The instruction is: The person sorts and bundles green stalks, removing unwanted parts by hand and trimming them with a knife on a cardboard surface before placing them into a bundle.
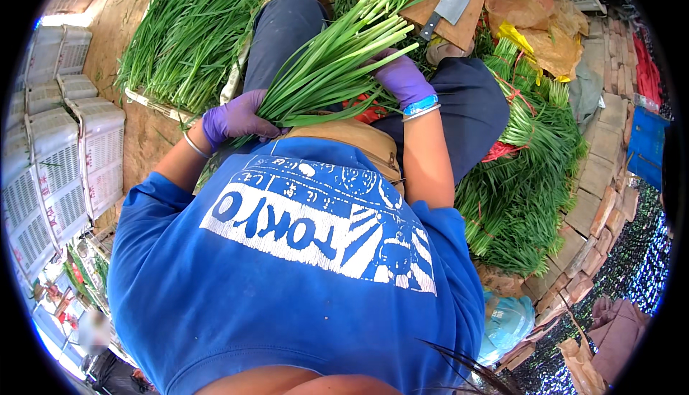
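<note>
Across my lap lies a loose bunch of green chives [326,61], its pale cut stems toward the upper right and its leaf tips toward the lower left. My left hand [240,116], in a purple glove, is closed around the leafy end. At the stem side my right hand [402,79], gloved the same way, grips the bunch, with its fingertips partly hidden behind the stems. Beyond the right hand, a cleaver [454,2] with a black handle rests on a wooden board [463,33], touched by neither hand. More chives overlap the board's left part.
To my left stands a white crate [238,72] heaped with chives. Tied chive bundles [520,180] are piled at my right beside a brick edging [585,215]. White plastic crates [61,137] are stacked at the far left. Brown plastic sheeting [538,18] lies past the board.
</note>
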Demonstrator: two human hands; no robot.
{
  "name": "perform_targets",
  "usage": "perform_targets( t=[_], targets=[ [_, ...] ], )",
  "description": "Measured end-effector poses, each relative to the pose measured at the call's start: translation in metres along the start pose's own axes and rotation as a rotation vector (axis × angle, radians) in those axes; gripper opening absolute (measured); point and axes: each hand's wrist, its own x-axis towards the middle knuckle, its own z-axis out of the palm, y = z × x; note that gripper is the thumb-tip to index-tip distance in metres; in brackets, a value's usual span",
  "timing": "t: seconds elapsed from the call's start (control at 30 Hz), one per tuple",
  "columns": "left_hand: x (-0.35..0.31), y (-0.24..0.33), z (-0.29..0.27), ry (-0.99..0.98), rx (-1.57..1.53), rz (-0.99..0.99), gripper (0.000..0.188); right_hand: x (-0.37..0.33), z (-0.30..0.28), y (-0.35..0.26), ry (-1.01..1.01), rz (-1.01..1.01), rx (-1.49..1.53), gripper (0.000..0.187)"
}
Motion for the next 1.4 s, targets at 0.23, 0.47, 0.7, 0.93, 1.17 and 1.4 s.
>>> perform_targets(
  t=[0.23,0.47,0.7,0.93,1.17,1.4],
  targets=[
    [-0.003,0.001,-0.003,-0.062,-0.044,0.044,0.023,0.003,-0.011,0.044,0.659,-0.012,0.588,0.026],
    [-0.018,-0.056,-0.052,0.105,-0.437,-0.134,0.029,-0.047,-0.077,0.074,0.962,0.009,0.102,0.027],
    [-0.01,-0.064,-0.052,0.086,-0.478,-0.043,0.028,-0.02,0.044,0.031,-0.085,0.44,0.474,0.067],
    [-0.014,-0.066,-0.05,0.131,-0.387,-0.047,0.025,-0.012,0.019,0.069,0.335,0.377,-0.034,0.026],
    [-0.009,-0.074,-0.053,0.067,-0.491,0.007,0.026,-0.01,-0.031,0.095,0.068,0.73,-0.667,0.048],
    [-0.005,-0.072,-0.054,0.055,-0.439,-0.003,0.027,0.018,0.019,0.05,-0.455,0.077,0.049,0.115]
  ],
)
